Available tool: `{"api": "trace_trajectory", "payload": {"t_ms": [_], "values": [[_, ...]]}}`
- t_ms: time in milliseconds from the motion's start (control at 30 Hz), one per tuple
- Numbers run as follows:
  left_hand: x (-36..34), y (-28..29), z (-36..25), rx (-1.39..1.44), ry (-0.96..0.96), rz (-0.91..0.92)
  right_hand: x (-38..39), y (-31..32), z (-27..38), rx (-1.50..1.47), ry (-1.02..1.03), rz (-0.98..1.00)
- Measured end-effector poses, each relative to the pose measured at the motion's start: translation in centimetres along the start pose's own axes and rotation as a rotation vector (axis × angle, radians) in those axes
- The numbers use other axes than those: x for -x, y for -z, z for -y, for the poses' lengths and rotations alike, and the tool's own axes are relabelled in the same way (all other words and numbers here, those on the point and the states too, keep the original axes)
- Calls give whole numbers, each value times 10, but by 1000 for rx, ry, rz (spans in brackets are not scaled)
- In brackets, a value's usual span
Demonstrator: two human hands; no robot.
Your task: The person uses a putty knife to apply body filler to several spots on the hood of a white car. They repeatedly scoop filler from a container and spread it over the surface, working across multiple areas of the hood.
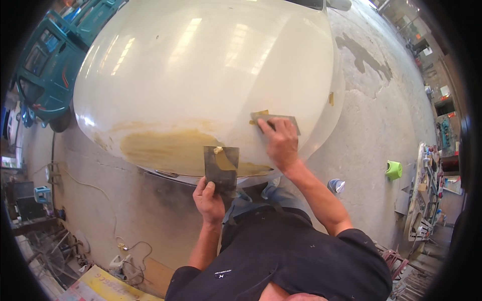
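Observation:
A cream-white car hood spreads out in front of me, with a broad tan patch of body filler along its front edge. My left hand grips the near end of a dark rectangular plate, thumb on top. A dab of filler and a small pale lump lie on that plate, which is over the hood's front edge. Farther right, my right hand is closed on a flat grey spreader, held low at the hood surface. Yellowish filler shows along the spreader's far edge.
A teal vehicle stands at the far left. On the concrete floor to my right are a small can and a green container. A cable and a yellow panel lie at lower left; a cluttered rack lines the right.

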State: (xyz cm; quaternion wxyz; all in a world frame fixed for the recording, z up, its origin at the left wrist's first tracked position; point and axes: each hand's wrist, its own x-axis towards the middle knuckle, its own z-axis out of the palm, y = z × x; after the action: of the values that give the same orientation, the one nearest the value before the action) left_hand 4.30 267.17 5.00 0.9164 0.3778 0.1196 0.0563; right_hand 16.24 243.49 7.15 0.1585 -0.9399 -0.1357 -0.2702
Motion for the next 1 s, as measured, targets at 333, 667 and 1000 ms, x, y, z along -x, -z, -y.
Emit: {"api": "trace_trajectory", "payload": {"t_ms": [333, 667, 1000], "values": [[-8, -13, 3, -53, -6, 82, 18, 30, 6, -79, 100, 1], [-1, -47, 8, -20, -11, -47, -9, 32, -37, -218, 139, -54], [-11, -58, 7, -71, -133, -108, -66, 45, -43, -772, -66, -205]]}}
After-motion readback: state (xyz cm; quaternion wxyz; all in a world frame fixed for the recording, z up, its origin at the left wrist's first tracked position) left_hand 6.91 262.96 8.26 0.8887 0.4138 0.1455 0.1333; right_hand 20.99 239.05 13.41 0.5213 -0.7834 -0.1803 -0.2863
